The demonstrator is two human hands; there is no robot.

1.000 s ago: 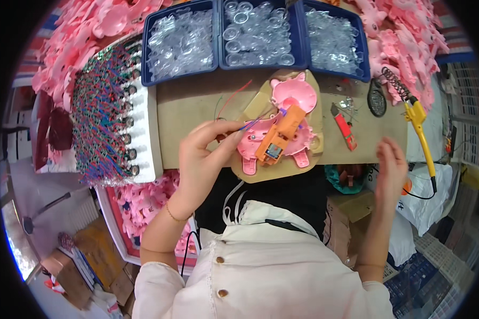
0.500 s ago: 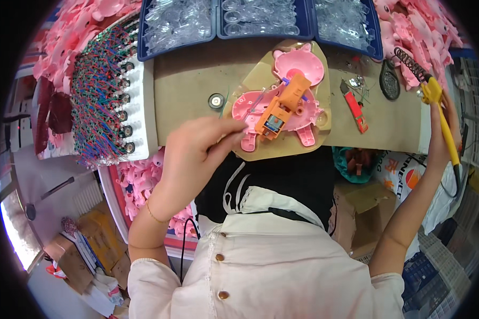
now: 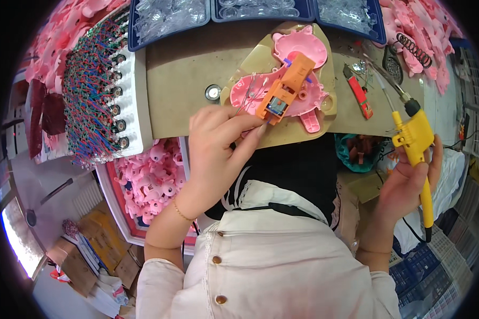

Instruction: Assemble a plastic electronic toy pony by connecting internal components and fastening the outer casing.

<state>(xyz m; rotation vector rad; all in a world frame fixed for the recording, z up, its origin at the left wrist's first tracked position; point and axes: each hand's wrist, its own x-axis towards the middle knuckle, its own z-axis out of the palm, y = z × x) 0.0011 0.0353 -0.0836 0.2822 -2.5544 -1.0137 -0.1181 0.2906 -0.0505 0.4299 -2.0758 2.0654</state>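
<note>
My left hand is pinched closed at the lower edge of an orange plastic box; what sits between its fingertips is hidden. A small dark part shows in the box's open end. The box lies across a pink animal-shaped toy shell half, open side up on a tan holder. Thin wires stick up from the shell beside my left fingers. My right hand is wrapped round the handle of a yellow soldering iron, whose metal tip points up and away over the right of the bench.
A red box cutter lies right of the holder, and a small round speaker to its left. Wired speakers fill a white rack at left. Blue bins of clear parts line the back; pink toy parts are heaped around.
My right hand has brought the soldering iron in from the far right, turning its tip toward the bench. My left hand has shifted right, to the orange box's lower edge.
</note>
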